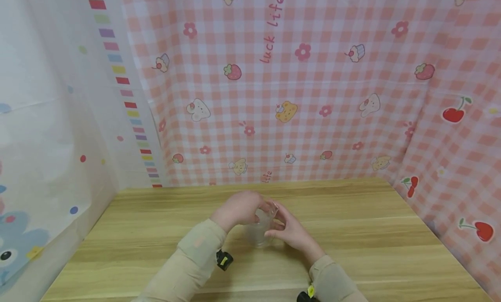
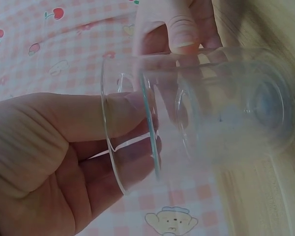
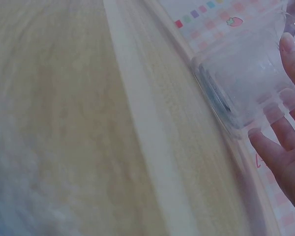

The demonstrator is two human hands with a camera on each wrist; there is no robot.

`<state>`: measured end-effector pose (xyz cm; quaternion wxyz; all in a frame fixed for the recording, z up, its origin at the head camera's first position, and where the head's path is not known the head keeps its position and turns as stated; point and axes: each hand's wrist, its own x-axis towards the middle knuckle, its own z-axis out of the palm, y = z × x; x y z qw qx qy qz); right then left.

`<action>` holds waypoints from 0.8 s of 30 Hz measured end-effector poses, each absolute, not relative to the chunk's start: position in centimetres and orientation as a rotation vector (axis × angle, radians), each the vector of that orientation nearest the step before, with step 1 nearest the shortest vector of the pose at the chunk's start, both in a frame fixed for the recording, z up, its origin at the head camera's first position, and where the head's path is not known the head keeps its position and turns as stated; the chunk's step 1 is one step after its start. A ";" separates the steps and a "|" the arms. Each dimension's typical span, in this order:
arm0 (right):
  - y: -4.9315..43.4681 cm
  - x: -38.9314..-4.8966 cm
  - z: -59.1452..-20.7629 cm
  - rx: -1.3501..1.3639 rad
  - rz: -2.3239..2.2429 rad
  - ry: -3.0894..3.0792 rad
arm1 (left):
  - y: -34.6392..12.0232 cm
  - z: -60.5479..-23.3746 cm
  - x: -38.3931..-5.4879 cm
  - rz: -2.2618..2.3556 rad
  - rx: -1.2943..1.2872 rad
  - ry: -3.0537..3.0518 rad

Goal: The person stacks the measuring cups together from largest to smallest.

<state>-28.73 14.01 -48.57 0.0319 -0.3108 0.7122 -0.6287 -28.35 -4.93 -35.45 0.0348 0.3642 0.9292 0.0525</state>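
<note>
Near the middle of the table, a clear beaker [image 1: 257, 236] stands between the two hands, its base on the wood. In the left wrist view two rims show one behind the other, so a second clear beaker [image 2: 125, 169] seems nested in the outer one [image 2: 236, 123]. My left hand [image 1: 243, 207] reaches over the top and pinches the protruding rim between thumb and fingers. From the other side my right hand [image 1: 292, 232] grips the outer wall, thumb near the front and fingers [image 3: 268, 147] spread around it. Where the inner base sits is blurred.
The wood-grain table [image 1: 156, 232] spreads around the hands. A pink checked cloth [image 1: 258, 132] hangs behind it, with a white patterned cloth [image 1: 51, 97] on the left and a cherry-print cloth [image 1: 458, 163] on the right. Small black wrist cameras [image 1: 224, 260] hang under the sleeves.
</note>
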 end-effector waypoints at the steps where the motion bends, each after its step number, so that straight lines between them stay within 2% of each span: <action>1: 14.0 -28.7 -48.6 -0.948 -1.935 2.193 | -5.0 -35.5 -28.4 0.173 1.121 2.862; 24: 14.3 -28.5 -48.2 -0.932 -1.864 2.259 | -6.2 -37.4 -28.1 0.358 1.309 3.020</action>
